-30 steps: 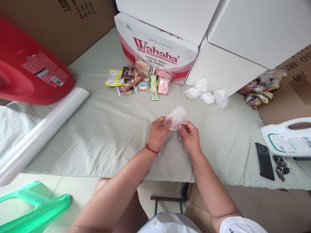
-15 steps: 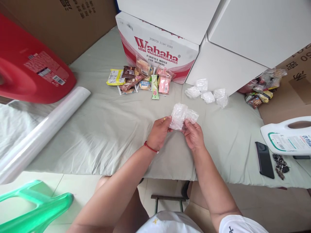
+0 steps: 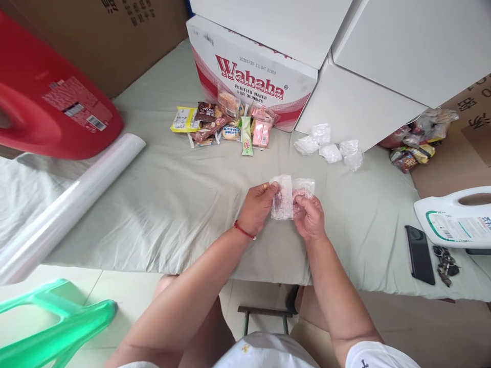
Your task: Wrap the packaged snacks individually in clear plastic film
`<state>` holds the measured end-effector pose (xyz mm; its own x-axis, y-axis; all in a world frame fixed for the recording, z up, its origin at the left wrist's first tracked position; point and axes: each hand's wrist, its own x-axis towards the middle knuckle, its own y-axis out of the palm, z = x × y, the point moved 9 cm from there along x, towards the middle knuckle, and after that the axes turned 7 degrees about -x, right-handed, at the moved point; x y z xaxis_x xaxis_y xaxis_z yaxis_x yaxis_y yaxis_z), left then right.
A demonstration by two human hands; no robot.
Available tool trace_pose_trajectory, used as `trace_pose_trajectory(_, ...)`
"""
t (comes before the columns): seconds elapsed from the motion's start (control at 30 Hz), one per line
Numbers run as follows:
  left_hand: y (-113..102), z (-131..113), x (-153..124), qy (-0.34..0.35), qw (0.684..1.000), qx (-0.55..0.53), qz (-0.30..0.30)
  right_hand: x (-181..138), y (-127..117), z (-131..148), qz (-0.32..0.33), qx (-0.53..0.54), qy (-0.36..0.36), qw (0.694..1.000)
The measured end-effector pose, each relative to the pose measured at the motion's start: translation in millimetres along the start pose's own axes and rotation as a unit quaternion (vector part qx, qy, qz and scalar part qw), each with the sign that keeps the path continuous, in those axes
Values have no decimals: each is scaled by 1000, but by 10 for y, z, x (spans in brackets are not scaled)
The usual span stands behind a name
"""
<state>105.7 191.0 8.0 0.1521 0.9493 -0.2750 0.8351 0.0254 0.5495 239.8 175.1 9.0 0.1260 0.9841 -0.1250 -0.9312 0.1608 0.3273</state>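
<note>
A piece of clear bubble wrap [image 3: 284,199] is stretched between my two hands, above the cloth-covered surface. My left hand [image 3: 258,205] pinches its left edge, thumb on top. My right hand [image 3: 310,213] grips the right part, with some fingers showing through the clear film. Several crumpled bubble wrap pieces [image 3: 330,152] lie beyond my right hand. Farther back, a pile of packaged snacks [image 3: 226,125] rests against the Wahaha carton, with a green stick packet [image 3: 246,137] at its front.
At left stand a red jug [image 3: 57,102] and a long roll of clear film [image 3: 76,204]. The Wahaha carton [image 3: 253,76] and white boxes [image 3: 368,102] line the back. On the right are bagged snacks [image 3: 416,153], a white bottle [image 3: 452,220], a phone [image 3: 420,254] and keys [image 3: 445,266].
The bubble wrap has been lowered slightly towards me and now hangs flatter, its two parts more side by side. Both hands keep their hold on it.
</note>
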Motion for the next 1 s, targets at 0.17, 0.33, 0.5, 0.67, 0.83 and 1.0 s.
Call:
trace_pose_trajectory(0.17,16,-42,-2,10,1000,-3,8,18,-61,37,-20,6,-6,1000)
trace_pose_trajectory(0.33,-55,-81,30,38,999,12,-18,26,-129,69,-40,28,-14,999)
trace_pose_trajectory(0.5,-191,-159,32,54,996,5,-77,19,-164,122,-58,-11,-35,998)
trace_pose_trajectory(0.67,-138,-209,36,89,994,25,-56,-8,-75,125,-32,-55,-41,997)
trace_pose_trajectory(0.83,-236,-174,64,83,992,11,-96,8,-85,111,-40,-21,-36,998)
trace_pose_trajectory(1.0,-313,-287,67,92,990,22,-100,39,-231,116,-88,43,12,995)
